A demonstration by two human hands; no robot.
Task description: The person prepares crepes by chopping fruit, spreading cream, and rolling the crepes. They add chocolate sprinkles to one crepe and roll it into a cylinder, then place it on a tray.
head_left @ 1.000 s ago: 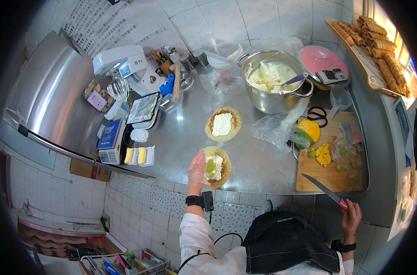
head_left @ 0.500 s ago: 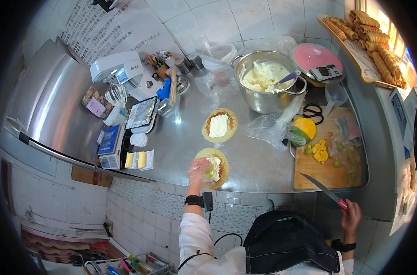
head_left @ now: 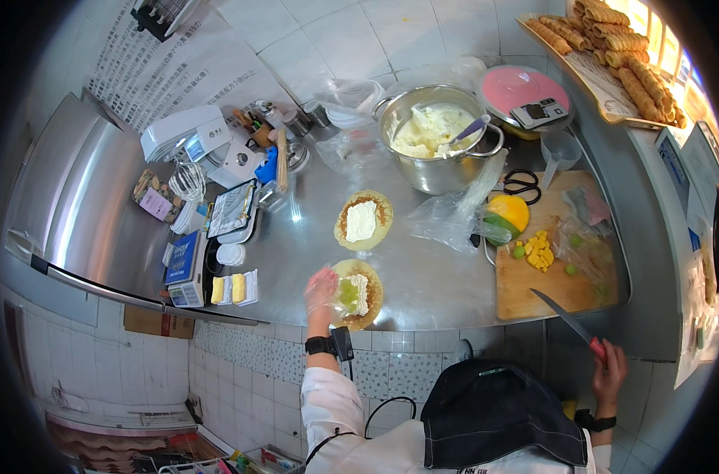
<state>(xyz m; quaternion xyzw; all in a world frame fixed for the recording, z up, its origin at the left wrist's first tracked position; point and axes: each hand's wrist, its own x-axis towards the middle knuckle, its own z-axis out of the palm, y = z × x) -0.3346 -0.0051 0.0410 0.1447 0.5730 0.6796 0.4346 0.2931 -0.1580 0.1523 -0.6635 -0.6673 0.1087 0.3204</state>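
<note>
Fruit-topped pancake (head_left: 374, 299), there it lay, on the surface's (head_left: 284, 245) near edge | left hand (head_left: 321, 292) hugged its left rim, couldn't tell the grip | cream-topped pancake (head_left: 384, 221) sat just beyond | red-handled knife (head_left: 569, 321), grasped by right hand (head_left: 610, 371)!

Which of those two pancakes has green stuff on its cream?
The near pancake, by the table edge: green pieces sit on its white cream. The far pancake shows cream but no green.
</note>
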